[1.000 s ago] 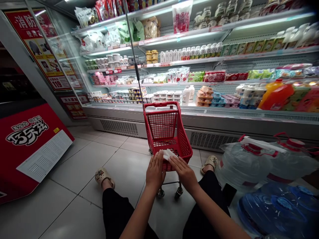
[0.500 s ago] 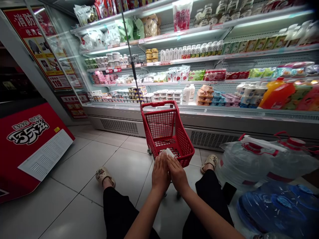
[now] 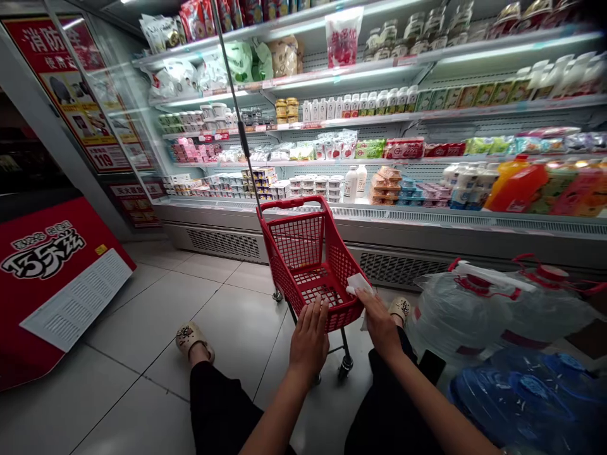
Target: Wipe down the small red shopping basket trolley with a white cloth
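One white cloth [image 3: 358,283] in right hand [image 3: 382,319], left hand [image 3: 310,332] on red cart [image 3: 291,206].

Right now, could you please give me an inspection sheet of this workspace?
Surface: pale tiled floor, person seated on it, legs apart.
Job's things: small red plastic mesh shopping cart between the legs; white folded wipe on its right rim.
Clutter: clear plastic water jugs and blue jugs at right.
Grippers: left hand open against cart's near wall; right hand on the wipe, grip unclear.
Cables: nothing seen.
Surroundings: lit chilled shelves of packaged goods; red cabinet at left.
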